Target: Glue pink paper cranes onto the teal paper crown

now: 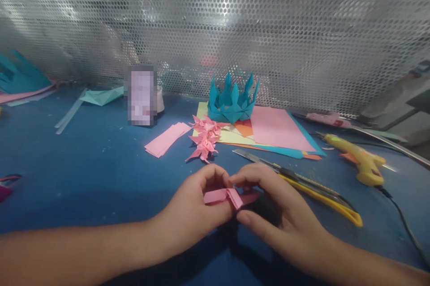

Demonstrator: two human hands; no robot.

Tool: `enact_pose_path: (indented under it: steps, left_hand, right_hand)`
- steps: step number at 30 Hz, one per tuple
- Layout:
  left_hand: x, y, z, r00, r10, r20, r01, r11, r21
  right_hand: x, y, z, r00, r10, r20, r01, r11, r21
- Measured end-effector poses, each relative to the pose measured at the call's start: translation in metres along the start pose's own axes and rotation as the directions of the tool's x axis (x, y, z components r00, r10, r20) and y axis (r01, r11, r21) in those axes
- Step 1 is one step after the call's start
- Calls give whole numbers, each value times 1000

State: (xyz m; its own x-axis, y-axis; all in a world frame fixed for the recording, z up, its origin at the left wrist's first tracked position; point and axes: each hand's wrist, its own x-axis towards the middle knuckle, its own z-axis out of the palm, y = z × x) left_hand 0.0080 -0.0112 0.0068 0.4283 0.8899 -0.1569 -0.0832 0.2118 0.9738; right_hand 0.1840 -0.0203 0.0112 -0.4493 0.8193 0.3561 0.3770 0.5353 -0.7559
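Both my hands meet low in the middle of the view over a blue table. My left hand and my right hand pinch a small folded pink paper piece between fingers and thumbs. Just beyond them lies a cluster of folded pink paper shapes and a small stack of pink paper strips. A teal folded paper crown stands on a pile of coloured paper sheets.
A yellow utility knife lies right of my hands, a yellow glue gun with its cord farther right. A perforated metal screen closes the back. Teal paper pieces and a blurred upright object sit at the back left.
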Motion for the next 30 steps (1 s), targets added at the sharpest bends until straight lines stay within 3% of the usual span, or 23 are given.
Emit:
enact_pose_path:
  steps: [3,10,20,30]
  left_hand:
    - [-1,0,0,1000,-23,8,23,999,44]
    - [-1,3,0,994,-105,-36,108,989,97]
    - [-1,1,0,992,-119,-32,123,984,129]
    - [2,6,-5,984,-175,34,176,984,-22]
  right_hand:
    - [1,0,0,997,-79,-20,77,992,-99]
    - [1,-1,0,997,-69,-22,65,987,-144]
    - [1,-3,0,998,-35,59,39,997,-66]
    - [2,2,-7,985,-117,127,112,993,48]
